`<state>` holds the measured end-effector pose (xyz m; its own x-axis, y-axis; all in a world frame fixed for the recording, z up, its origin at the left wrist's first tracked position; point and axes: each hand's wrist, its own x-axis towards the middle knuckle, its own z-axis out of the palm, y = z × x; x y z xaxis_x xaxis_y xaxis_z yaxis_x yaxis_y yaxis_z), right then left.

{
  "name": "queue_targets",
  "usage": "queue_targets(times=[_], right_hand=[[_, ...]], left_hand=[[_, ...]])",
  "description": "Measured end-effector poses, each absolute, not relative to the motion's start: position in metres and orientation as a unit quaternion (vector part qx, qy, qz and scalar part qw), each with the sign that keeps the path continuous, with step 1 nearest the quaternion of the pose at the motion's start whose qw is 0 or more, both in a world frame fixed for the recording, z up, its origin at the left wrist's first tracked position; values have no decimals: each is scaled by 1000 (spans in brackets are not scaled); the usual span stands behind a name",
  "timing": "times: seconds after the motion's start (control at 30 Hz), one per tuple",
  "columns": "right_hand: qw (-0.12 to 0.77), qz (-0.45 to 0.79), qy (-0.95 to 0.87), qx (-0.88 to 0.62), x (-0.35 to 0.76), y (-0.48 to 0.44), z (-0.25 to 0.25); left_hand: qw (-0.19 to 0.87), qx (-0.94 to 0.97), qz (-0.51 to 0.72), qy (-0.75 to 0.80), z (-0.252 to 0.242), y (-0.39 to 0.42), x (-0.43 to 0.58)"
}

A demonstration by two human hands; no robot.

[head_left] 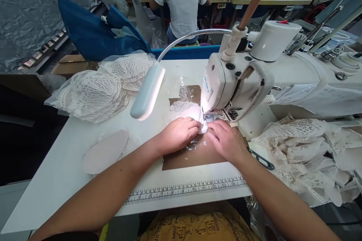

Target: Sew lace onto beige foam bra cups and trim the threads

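My left hand [178,134] lies on a white lace piece [185,110] just left of the sewing machine's needle, its fingers curled and pinching the fabric's edge. My right hand [226,141] rests flat beside it, with the fingers pressed together on the same piece in front of the presser foot [210,117]. The white sewing machine [240,79] stands over the brown plate [195,154] set into the table. The lace under the needle is partly hidden by my fingers.
A gooseneck lamp [148,90] hangs over the table's left middle. Lace stacks [96,90] lie at the back left, a padded cup [106,150] in front of them, a lace heap [305,154] on the right. Scissors [261,159] sit by my right wrist. A person [182,0] sits beyond.
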<state>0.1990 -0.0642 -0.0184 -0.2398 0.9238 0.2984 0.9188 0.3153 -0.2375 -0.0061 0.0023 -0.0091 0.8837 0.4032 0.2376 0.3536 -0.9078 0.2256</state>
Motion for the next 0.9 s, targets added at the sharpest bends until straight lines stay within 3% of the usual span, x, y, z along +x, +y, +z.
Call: queue_targets(times=[0.17, 0.3, 0.57, 0.73, 0.9], right_hand=[[196, -11, -807, -557, 194, -62, -19], [191, -19, -821, -538, 194, -61, -17], [155, 20, -812, -562, 195, -61, -15], [162, 19, -792, -588, 190, -59, -15], [186, -25, -814, -550, 191, -57, -17]], left_hand=[[147, 947, 180, 221, -5, 0, -2], [174, 959, 119, 188, 7, 3, -8], [109, 965, 166, 170, -9, 9, -5], [173, 942, 224, 177, -12, 8, 2], [167, 955, 178, 171, -2, 9, 0]])
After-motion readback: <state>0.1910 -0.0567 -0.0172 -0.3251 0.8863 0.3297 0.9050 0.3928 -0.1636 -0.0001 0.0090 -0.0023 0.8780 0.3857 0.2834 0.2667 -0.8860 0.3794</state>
